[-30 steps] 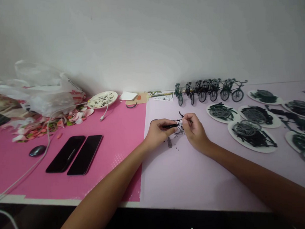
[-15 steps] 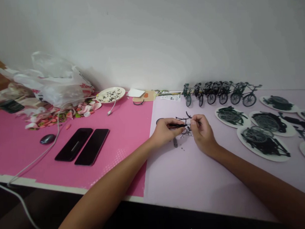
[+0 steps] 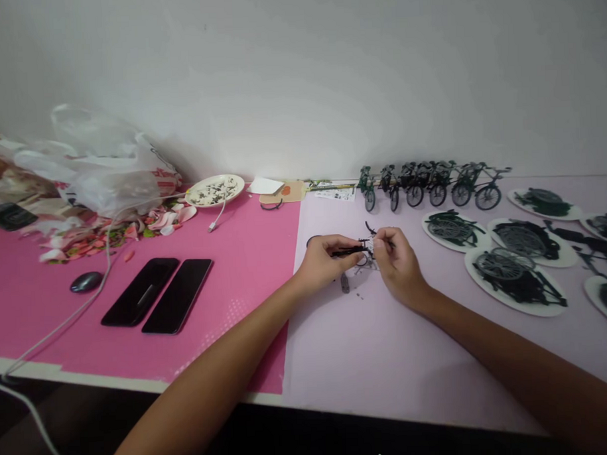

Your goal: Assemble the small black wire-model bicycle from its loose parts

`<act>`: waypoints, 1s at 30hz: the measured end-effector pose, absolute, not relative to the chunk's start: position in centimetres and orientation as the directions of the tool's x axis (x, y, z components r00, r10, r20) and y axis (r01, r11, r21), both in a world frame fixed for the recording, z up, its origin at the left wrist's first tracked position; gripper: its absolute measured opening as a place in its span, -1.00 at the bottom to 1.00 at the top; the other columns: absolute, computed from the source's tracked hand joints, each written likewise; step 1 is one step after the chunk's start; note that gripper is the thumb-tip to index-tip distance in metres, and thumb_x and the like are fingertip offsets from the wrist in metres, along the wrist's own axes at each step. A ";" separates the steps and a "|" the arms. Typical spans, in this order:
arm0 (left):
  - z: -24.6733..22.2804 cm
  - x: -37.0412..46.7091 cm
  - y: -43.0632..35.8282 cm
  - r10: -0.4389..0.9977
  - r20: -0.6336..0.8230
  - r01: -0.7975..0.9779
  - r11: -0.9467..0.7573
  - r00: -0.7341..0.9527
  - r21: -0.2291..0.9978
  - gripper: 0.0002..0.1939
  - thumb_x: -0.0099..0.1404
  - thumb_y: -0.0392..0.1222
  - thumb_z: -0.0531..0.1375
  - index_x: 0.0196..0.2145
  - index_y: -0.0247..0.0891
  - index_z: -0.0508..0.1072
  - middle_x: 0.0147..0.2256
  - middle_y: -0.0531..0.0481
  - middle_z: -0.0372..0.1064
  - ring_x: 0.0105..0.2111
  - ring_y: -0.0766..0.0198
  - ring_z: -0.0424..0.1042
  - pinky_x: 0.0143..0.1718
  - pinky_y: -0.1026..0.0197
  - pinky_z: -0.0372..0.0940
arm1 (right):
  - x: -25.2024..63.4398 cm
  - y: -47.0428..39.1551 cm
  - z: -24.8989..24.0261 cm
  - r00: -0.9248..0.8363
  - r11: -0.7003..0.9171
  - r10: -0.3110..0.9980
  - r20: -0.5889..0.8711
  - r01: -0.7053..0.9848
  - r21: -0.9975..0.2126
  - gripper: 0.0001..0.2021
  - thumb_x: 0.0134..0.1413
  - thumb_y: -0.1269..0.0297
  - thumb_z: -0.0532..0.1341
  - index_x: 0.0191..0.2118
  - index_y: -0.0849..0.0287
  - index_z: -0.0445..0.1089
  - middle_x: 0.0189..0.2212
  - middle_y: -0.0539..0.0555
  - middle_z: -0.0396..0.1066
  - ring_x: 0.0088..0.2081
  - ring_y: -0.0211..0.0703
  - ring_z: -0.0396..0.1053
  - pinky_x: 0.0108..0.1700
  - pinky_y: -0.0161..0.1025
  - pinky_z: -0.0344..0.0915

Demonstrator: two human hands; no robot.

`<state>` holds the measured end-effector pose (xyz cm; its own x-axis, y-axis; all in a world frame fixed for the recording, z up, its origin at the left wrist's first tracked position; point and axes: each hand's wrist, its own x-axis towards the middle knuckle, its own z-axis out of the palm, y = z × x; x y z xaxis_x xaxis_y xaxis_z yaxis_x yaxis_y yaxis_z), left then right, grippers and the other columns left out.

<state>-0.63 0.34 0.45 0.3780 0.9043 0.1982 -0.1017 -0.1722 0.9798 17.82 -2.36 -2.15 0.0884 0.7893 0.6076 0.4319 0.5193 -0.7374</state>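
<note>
Between thumb and fingers, my left hand [image 3: 324,261] pinches a dark model bicycle frame [image 3: 353,249] above the pale lilac table. My right hand [image 3: 400,264] is closed at the right end of that frame, fingertips touching it. Whatever small part the right fingers may hold is too small to make out. A dark curved piece [image 3: 370,228] shows just beyond the hands. Below them lie a small grey part [image 3: 344,283], tiny bits and other thin pieces on the table. Part of a black ring shows behind my left hand.
Assembled model bicycles [image 3: 437,186] stand in a row by the wall. To the right, white plates [image 3: 522,306] carry dark bicycle parts. On the pink side lie two phones [image 3: 177,297], a mouse [image 3: 86,281], a cable, a plate of small bits [image 3: 214,191] and plastic bags [image 3: 102,171].
The whole view has shifted slightly, so things appear a little farther left. My right fingertips have closed in on the frame in my left hand.
</note>
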 end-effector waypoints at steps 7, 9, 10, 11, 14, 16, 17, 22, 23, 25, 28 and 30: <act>0.5 -0.7 0.4 0.905 0.201 -0.107 -0.172 0.374 0.979 -0.66 0.10 -0.09 0.52 -0.19 -0.31 0.69 -0.15 -0.20 0.64 -0.12 0.04 0.61 0.04 -0.02 0.48 | 17.9 -2.3 -2.2 0.089 0.511 0.795 0.600 0.434 -0.742 -0.83 0.40 0.10 0.15 -0.16 0.07 0.28 -0.42 -0.04 0.21 -0.41 -0.16 0.19 -0.33 -0.19 0.20; 0.5 -0.7 0.4 0.904 0.205 -0.105 -0.178 0.375 0.978 -0.67 0.14 -0.07 0.50 -0.19 -0.30 0.70 -0.16 -0.19 0.64 -0.12 0.04 0.61 0.03 -0.02 0.47 | 17.9 -2.3 -2.3 0.091 0.506 0.800 0.593 0.428 -0.749 -0.83 0.40 0.09 0.15 -0.15 0.07 0.28 -0.41 -0.04 0.21 -0.40 -0.16 0.19 -0.32 -0.19 0.21; 0.5 -0.7 0.4 0.902 0.208 -0.110 -0.180 0.377 0.978 -0.68 0.15 -0.06 0.50 -0.19 -0.30 0.70 -0.15 -0.19 0.64 -0.12 0.04 0.61 0.03 -0.02 0.47 | 17.9 -2.3 -2.3 0.091 0.501 0.805 0.587 0.425 -0.754 -0.82 0.40 0.08 0.14 -0.15 0.07 0.28 -0.41 -0.04 0.21 -0.41 -0.16 0.19 -0.33 -0.19 0.21; 0.5 -0.7 0.5 0.901 0.209 -0.118 -0.178 0.381 0.977 -0.67 0.15 -0.06 0.50 -0.19 -0.30 0.69 -0.15 -0.19 0.64 -0.12 0.05 0.61 0.03 -0.02 0.47 | 17.9 -2.3 -2.3 0.092 0.497 0.808 0.581 0.423 -0.758 -0.82 0.41 0.08 0.14 -0.15 0.07 0.28 -0.41 -0.04 0.21 -0.41 -0.16 0.19 -0.33 -0.19 0.21; 0.4 -0.7 0.6 0.902 0.189 -0.152 -0.139 0.388 0.979 -0.60 0.10 -0.05 0.52 -0.15 -0.31 0.68 -0.14 -0.20 0.63 -0.13 0.06 0.61 0.02 -0.02 0.47 | 17.9 -2.3 -2.2 0.096 0.496 0.804 0.586 0.434 -0.752 -0.82 0.40 0.09 0.14 -0.15 0.07 0.28 -0.42 -0.05 0.20 -0.41 -0.16 0.19 -0.33 -0.19 0.20; 0.5 -0.8 0.6 0.901 0.157 -0.177 -0.091 0.403 0.980 -0.54 0.08 -0.05 0.54 -0.11 -0.32 0.67 -0.14 -0.20 0.63 -0.14 0.07 0.61 0.02 -0.02 0.46 | 17.8 -2.4 -2.1 0.096 0.504 0.796 0.597 0.442 -0.742 -0.84 0.40 0.10 0.14 -0.16 0.07 0.28 -0.42 -0.04 0.21 -0.41 -0.16 0.19 -0.33 -0.19 0.20; 0.6 -0.9 0.7 0.898 0.142 -0.190 -0.067 0.417 0.980 -0.53 0.07 -0.05 0.55 -0.10 -0.33 0.66 -0.16 -0.19 0.63 -0.15 0.08 0.61 0.03 -0.03 0.46 | 17.8 -2.4 -2.1 0.094 0.505 0.795 0.599 0.442 -0.741 -0.84 0.40 0.11 0.14 -0.16 0.07 0.28 -0.42 -0.04 0.21 -0.41 -0.16 0.20 -0.33 -0.20 0.20; 0.9 -1.2 0.8 0.871 0.085 -0.204 0.018 0.484 0.979 -0.53 0.07 -0.01 0.55 -0.13 -0.33 0.65 -0.29 -0.14 0.63 -0.21 0.10 0.63 0.06 -0.04 0.44 | 17.8 -2.4 -2.1 0.096 0.500 0.803 0.588 0.429 -0.753 -0.86 0.39 0.13 0.15 -0.16 0.07 0.29 -0.42 -0.05 0.22 -0.42 -0.17 0.20 -0.34 -0.20 0.19; 0.9 -1.2 0.9 0.865 0.071 -0.200 0.035 0.496 0.979 -0.52 0.08 0.01 0.54 -0.13 -0.33 0.65 -0.29 -0.14 0.64 -0.22 0.10 0.63 0.05 -0.03 0.44 | 17.8 -2.4 -2.1 0.096 0.497 0.807 0.583 0.424 -0.757 -0.85 0.39 0.12 0.15 -0.16 0.07 0.29 -0.42 -0.05 0.22 -0.42 -0.17 0.20 -0.35 -0.20 0.19; 0.8 -1.2 1.0 0.854 0.041 -0.192 0.070 0.519 0.979 -0.50 0.10 0.06 0.53 -0.13 -0.34 0.64 -0.27 -0.17 0.64 -0.22 0.09 0.64 0.03 -0.02 0.45 | 17.8 -2.4 -2.1 0.095 0.491 0.815 0.572 0.412 -0.768 -0.84 0.39 0.10 0.16 -0.16 0.07 0.28 -0.43 -0.05 0.22 -0.43 -0.17 0.19 -0.36 -0.20 0.18; 0.7 -1.1 1.1 0.842 0.012 -0.182 0.102 0.539 0.978 -0.49 0.11 0.08 0.52 -0.11 -0.35 0.64 -0.21 -0.21 0.65 -0.20 0.08 0.65 0.01 0.02 0.46 | 17.7 -2.5 -2.0 0.096 0.481 0.825 0.557 0.396 -0.782 -0.81 0.39 0.08 0.16 -0.16 0.08 0.28 -0.43 -0.06 0.21 -0.44 -0.18 0.19 -0.37 -0.20 0.18; 0.7 -1.1 1.0 0.841 0.009 -0.186 0.109 0.540 0.976 -0.49 0.12 0.04 0.52 -0.09 -0.36 0.63 -0.20 -0.22 0.65 -0.19 0.08 0.65 0.03 0.02 0.45 | 17.7 -2.5 -2.0 0.098 0.475 0.830 0.549 0.391 -0.788 -0.80 0.39 0.06 0.15 -0.15 0.08 0.27 -0.43 -0.06 0.21 -0.44 -0.18 0.18 -0.37 -0.21 0.18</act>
